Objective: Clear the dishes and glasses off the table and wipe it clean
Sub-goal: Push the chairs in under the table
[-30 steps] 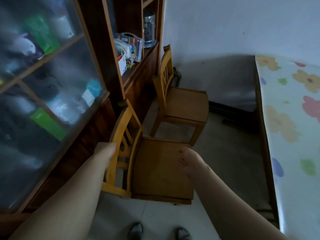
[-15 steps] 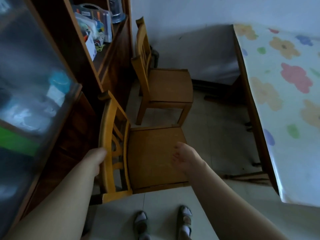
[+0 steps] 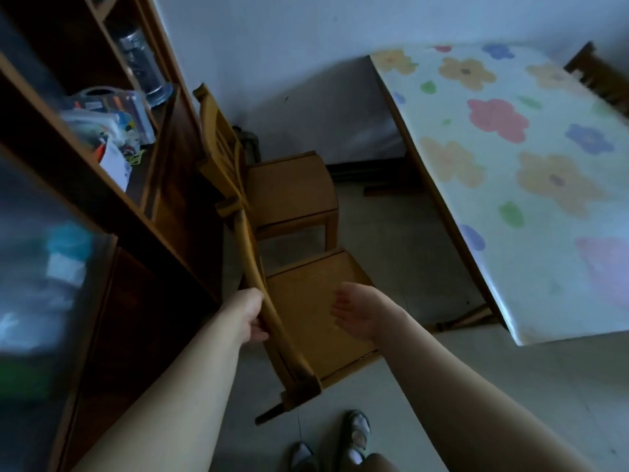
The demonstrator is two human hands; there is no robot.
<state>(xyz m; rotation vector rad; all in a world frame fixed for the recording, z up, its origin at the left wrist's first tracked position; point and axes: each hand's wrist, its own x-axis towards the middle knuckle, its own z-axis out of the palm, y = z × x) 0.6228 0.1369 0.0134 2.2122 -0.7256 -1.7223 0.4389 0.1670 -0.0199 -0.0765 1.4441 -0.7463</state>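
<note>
Left fingers (image 3: 258, 334) seemingly round chair back (image 3: 252, 267)

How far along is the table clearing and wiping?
Looks done: the table, where visible, shows only its flowered cloth, no dishes or glasses; whether it was wiped, I cannot tell. In hand: the left hand grips the near chair by its backrest, and the right hand hangs open over its seat. Left: probably just setting that chair in place.

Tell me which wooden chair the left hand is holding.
The nearer chair: the left hand grips its curved backrest. The farther chair, behind it, is untouched.
</note>
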